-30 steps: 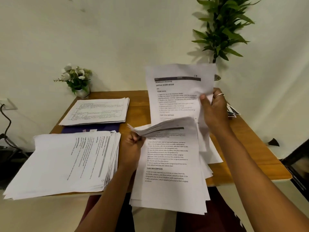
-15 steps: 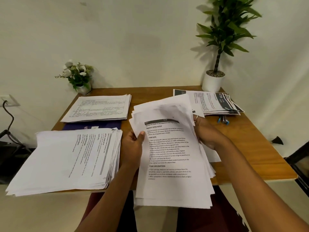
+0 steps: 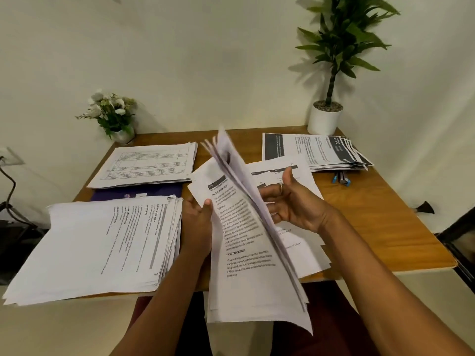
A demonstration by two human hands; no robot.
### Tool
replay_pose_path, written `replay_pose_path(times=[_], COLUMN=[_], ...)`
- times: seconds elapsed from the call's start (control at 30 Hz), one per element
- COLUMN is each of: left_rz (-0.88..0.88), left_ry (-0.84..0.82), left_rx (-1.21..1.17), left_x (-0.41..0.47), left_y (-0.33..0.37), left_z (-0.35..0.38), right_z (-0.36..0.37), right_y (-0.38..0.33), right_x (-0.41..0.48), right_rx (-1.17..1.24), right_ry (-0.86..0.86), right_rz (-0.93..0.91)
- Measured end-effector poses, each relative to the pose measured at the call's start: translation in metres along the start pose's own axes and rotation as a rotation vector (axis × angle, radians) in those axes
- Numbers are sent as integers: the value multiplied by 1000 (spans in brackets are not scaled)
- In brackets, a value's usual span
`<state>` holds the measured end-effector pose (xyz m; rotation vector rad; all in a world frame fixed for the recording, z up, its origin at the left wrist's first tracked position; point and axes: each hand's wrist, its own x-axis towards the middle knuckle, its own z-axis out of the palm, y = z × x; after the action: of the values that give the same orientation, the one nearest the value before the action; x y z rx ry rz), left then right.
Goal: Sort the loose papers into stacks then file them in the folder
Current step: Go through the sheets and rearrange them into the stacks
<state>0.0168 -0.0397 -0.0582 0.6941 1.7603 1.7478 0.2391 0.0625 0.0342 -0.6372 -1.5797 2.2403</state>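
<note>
4 paper stacks (image 3: 102, 240) (image 3: 144, 165) (image 3: 308, 150) (image 3: 305, 181), 1 held bundle (image 3: 244, 253), 1 folder (image 3: 144, 194), 2 plants (image 3: 113, 111) (image 3: 341, 47), 2 hands (image 3: 198, 222) (image 3: 295, 204).

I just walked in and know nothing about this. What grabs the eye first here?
The fanned sheaf of printed pages at the centre, pinched by the left grip, its top sheets blurred and raised against the open right grip. Next, the thick paper stack overhanging the table's near left edge, and the tall leafy plant at the far right corner.
</note>
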Motion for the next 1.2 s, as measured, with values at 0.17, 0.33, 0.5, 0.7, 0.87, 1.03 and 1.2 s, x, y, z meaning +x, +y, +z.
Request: replay_pose_path(times=[0.17, 0.33, 0.5, 0.7, 0.87, 1.03, 1.2], left_rz=[45, 83, 66, 43, 54, 40, 26], left_ry=[-36, -50, -51, -41, -41, -49, -29], left_rx=[0, 57, 48, 65, 48, -5, 29], left_x=[-3, -4, -4, 0, 0, -1, -3], left_y=[4, 3, 1, -1, -4, -2, 0], left_z=[0, 1, 0, -2, -1, -1, -1], right_z=[-20, -23, -17, -27, -39, -38, -39], right_y=[24, 44, 38, 38, 30, 24, 19], right_x=[20, 23, 28, 31, 28, 21, 18], right_rx=[-1083, -1229, -1043, -723, -372, -150, -92], right_ry=[711, 790, 820, 893, 846, 810, 823], right_rz=[-24, 224, 91, -42, 41, -32, -18])
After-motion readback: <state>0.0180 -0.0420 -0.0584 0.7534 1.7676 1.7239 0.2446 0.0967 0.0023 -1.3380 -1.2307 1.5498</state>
